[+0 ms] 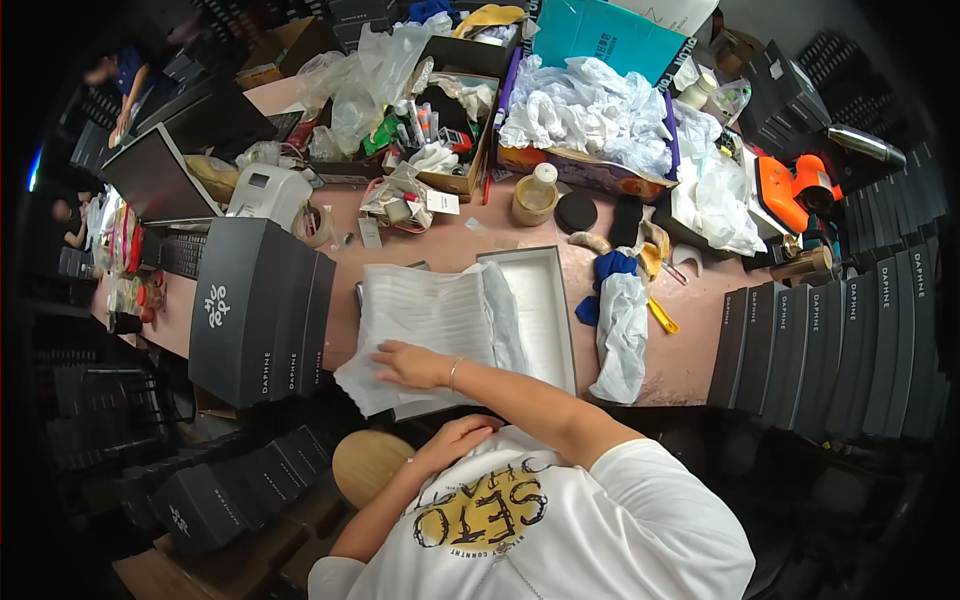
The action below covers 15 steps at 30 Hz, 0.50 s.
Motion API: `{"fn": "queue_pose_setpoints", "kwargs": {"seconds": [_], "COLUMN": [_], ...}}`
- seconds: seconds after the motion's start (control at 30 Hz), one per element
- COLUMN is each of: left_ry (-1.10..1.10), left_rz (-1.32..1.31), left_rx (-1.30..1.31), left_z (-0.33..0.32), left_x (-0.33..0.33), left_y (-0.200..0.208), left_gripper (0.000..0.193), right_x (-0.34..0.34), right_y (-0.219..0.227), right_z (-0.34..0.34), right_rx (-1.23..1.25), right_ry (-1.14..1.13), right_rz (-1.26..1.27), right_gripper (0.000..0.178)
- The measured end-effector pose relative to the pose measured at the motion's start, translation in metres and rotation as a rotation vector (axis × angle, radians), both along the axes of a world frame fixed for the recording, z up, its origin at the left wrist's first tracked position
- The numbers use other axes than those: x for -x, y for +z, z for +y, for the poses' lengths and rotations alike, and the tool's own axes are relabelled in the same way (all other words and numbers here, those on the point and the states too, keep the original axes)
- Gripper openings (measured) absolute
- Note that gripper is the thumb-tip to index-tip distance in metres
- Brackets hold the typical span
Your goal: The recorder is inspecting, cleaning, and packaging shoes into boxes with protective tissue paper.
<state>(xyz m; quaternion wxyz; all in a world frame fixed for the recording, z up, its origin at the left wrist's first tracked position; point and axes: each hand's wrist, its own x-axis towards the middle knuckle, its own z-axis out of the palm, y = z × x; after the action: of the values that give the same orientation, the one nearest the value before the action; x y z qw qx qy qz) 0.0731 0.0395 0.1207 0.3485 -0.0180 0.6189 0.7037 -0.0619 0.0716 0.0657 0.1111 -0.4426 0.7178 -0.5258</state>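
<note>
My right hand [415, 366] lies across a thin white ribbed packing sheet [425, 315], its fingers spread and pressing on it. The sheet drapes over the left part of an open shoebox [567, 330] with a white inside and dark rim. Crumpled white tissue paper [505, 318] shows along the sheet's right edge; what lies beneath is hidden. Close to my body at the table's front edge, my left hand [458, 442] rests with loosely stretched fingers, holding nothing visible. Right of the box is a bundle of white tissue [622, 335] with blue cloth [612, 266] behind it.
Dark shoeboxes stand at left [245, 310] and in a row at right [790, 345]. Behind are a jar [536, 197], a round black lid [576, 212], a bin of crumpled paper [590, 110] and an orange tool [785, 190]. A yellow-handled tool [662, 315] lies by the bundle.
</note>
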Motion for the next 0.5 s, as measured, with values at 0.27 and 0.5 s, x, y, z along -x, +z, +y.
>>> {"fn": "queue_pose_setpoints", "kwargs": {"seconds": [0.27, 0.5], "left_ry": [-0.069, -0.899], "left_rz": [0.713, 1.407], "left_rx": [0.443, 1.180], "left_z": [0.024, 0.073], "left_x": [0.075, 0.140], "left_y": [0.027, -0.090], "left_gripper": [0.025, 0.021], "right_x": [-0.033, -0.043], "right_y": [-0.063, -0.081], "right_z": [0.198, 0.184], "right_rx": [-0.367, -0.373], "right_ry": [-1.093, -1.065], "right_rz": [-0.454, -0.722], "right_gripper": [0.049, 0.042]}}
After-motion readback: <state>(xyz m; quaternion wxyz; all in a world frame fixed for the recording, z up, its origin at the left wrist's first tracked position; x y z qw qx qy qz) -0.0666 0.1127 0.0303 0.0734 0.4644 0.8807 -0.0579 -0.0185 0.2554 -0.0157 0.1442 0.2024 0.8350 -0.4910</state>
